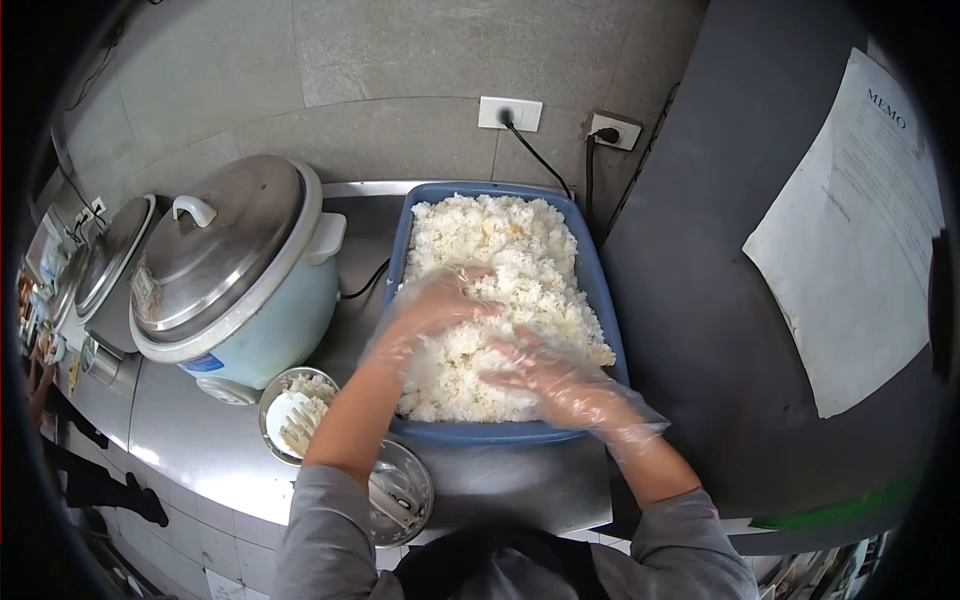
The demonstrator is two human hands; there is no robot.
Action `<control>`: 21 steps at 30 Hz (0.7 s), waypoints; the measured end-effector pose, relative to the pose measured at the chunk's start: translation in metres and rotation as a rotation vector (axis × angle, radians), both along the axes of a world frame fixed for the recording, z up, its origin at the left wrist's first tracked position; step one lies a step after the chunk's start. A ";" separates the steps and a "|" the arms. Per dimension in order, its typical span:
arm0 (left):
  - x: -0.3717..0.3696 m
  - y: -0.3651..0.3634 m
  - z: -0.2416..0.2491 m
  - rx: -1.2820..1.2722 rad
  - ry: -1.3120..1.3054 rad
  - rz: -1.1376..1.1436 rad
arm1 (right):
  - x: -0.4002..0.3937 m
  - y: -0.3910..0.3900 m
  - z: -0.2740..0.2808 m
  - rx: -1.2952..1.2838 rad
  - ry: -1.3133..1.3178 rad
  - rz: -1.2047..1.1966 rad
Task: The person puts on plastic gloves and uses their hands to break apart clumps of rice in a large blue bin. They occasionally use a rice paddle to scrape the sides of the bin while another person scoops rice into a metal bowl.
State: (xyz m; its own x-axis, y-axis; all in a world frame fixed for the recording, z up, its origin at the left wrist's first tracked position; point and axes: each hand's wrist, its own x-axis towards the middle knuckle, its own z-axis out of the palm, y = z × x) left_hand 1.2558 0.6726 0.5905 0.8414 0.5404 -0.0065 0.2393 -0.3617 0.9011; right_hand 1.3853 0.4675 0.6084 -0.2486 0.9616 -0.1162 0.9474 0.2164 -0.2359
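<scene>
A deep blue plastic tub (480,431) holds a large heap of cooked white rice (500,235). Both hands wear clear plastic gloves. My left hand (440,305) touches the rice around the middle of the heap, its fingers stretched to the right and some fingertips partly hidden among the grains. Lower and to the right, my right hand (545,378) lies on the rice with its fingers apart, pointing left. Neither hand is closed around anything that I can make out.
Left of the tub stands a large lidded rice cooker (275,315). A metal bowl (265,422) with rice and a white utensil, and a second metal bowl (426,480), sit near the steel counter's (520,480) front edge. A dark panel (690,300) bearing a memo sheet (850,250) borders the right.
</scene>
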 end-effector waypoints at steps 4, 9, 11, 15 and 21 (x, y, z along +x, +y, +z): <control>-0.002 -0.006 -0.008 -0.376 -0.149 0.128 | -0.010 0.027 -0.015 0.129 0.047 0.014; -0.013 -0.005 -0.027 -0.102 -0.023 0.216 | 0.021 0.071 -0.021 0.246 0.105 -0.066; -0.019 -0.021 -0.017 0.021 0.096 0.178 | 0.036 0.089 -0.016 0.281 0.049 -0.064; -0.025 -0.067 -0.007 0.454 0.158 0.080 | 0.072 0.130 -0.033 0.344 0.117 -0.137; -0.030 -0.104 -0.007 0.836 0.227 0.027 | 0.081 0.147 0.000 0.070 0.087 -0.581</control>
